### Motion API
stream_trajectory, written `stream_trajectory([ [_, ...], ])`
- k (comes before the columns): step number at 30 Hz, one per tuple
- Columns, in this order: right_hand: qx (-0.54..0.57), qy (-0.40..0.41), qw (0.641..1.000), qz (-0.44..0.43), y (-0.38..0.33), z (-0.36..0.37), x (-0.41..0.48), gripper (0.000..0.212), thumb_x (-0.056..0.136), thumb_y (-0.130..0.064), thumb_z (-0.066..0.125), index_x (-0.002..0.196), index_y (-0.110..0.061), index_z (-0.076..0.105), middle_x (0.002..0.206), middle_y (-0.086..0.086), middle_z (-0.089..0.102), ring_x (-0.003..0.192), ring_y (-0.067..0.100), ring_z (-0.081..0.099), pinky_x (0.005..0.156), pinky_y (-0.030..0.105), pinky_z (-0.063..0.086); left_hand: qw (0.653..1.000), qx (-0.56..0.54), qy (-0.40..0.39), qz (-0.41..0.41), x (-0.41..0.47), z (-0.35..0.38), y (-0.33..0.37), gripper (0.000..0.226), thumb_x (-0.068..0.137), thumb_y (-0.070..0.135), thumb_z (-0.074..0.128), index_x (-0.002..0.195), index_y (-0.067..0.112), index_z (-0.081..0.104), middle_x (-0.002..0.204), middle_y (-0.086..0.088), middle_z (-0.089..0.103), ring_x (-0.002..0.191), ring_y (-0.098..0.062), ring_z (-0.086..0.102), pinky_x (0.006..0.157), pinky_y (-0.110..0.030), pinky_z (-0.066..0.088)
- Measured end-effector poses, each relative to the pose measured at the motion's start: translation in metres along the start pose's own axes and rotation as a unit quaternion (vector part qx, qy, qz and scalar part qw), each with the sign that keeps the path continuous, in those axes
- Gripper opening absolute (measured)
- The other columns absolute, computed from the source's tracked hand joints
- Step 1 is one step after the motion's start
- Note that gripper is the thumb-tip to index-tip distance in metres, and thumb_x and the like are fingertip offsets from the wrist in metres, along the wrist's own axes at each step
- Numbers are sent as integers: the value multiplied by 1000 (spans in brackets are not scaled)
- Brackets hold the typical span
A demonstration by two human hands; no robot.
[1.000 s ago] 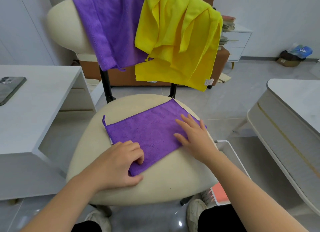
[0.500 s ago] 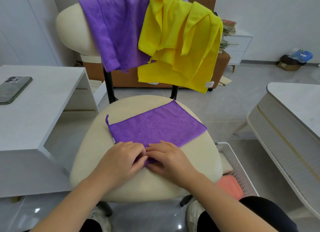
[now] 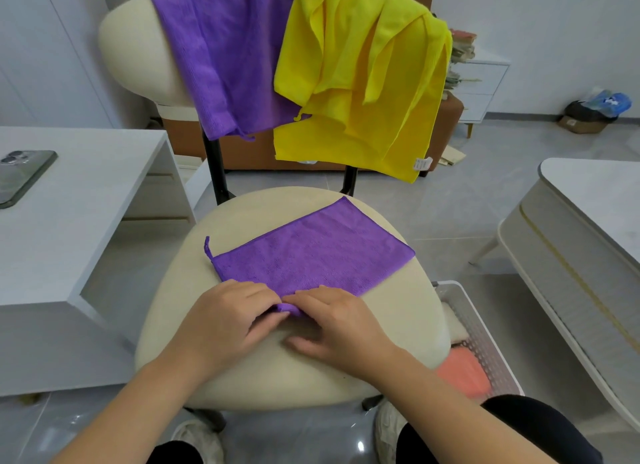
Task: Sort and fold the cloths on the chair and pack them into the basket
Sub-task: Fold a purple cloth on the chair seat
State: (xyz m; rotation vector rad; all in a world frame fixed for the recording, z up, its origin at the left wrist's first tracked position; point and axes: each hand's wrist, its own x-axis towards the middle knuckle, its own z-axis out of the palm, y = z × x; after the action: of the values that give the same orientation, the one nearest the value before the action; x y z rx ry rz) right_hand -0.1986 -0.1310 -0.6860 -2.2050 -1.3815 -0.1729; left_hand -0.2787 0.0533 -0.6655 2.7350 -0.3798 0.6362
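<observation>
A folded purple cloth [image 3: 311, 252] lies flat on the cream chair seat [image 3: 249, 370]. My left hand [image 3: 228, 318] and my right hand [image 3: 332, 325] meet at its near corner, and both pinch that corner, which is slightly rolled up. Another purple cloth [image 3: 225, 54] and a heap of yellow cloths [image 3: 360, 82] hang over the chair back. A white mesh basket [image 3: 485, 335] stands on the floor to the right of the seat, holding a folded salmon cloth [image 3: 464, 370] and a pale one.
A white desk [image 3: 69, 221] with a phone [image 3: 20, 176] on it stands at the left. A pale table [image 3: 588, 228] is at the right. A brown sofa and a white drawer unit are behind the chair.
My right hand slid from the cloth's right end to its near corner beside my left hand, and both now pinch that corner, which has lifted a little.
</observation>
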Motion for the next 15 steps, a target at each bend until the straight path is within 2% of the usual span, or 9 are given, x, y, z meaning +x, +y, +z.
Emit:
stream_trajectory([
  [3,5,32,999,17,-4,-1,3,27,90,-37,51,106,-22,67,85,-9,69,70,13,57,61,24,45,1000,-6,17,19,5,0,7,41,94,47,44,72,18,65,66,10,57,60,-8,47,59,-20,33],
  [6,16,25,1000,8,2,-8,1,21,88,-29,53,99,-22,70,77,-9,67,64,13,54,56,24,42,999,-25,-21,0,5,1,2,34,80,55,58,85,21,61,80,13,58,71,-5,51,66,-22,37],
  [8,55,26,997,39,9,-14,-2,20,90,-28,52,99,-22,70,76,-9,66,63,12,53,56,29,46,998,-16,-55,-33,4,3,-7,36,71,45,64,98,24,56,96,14,60,88,-5,54,76,-22,40],
  [10,116,37,990,69,15,-21,-4,19,93,-29,53,98,-22,70,73,-12,63,60,8,51,55,27,45,996,2,-64,-62,4,5,-20,42,61,22,65,103,20,61,105,8,65,99,-9,56,86,-22,39],
  [12,171,44,980,90,18,-28,-5,15,94,-25,57,92,-20,71,63,-16,52,56,5,40,53,21,36,995,14,-62,-81,6,6,-34,41,55,6,62,94,14,68,104,2,69,101,-16,62,88,-22,40],
  [14,231,35,963,131,21,-36,-7,15,93,-20,59,81,-17,68,59,-14,41,56,4,31,52,19,28,992,-10,-47,-113,8,3,-42,34,58,7,57,87,15,72,100,3,72,101,-18,66,89,-24,46],
  [15,264,32,951,156,23,-39,-8,19,93,-19,59,76,-13,64,59,-13,36,57,4,28,52,20,25,989,-44,-30,-139,9,1,-43,32,62,9,55,87,16,73,100,6,72,104,-14,65,90,-23,46],
])
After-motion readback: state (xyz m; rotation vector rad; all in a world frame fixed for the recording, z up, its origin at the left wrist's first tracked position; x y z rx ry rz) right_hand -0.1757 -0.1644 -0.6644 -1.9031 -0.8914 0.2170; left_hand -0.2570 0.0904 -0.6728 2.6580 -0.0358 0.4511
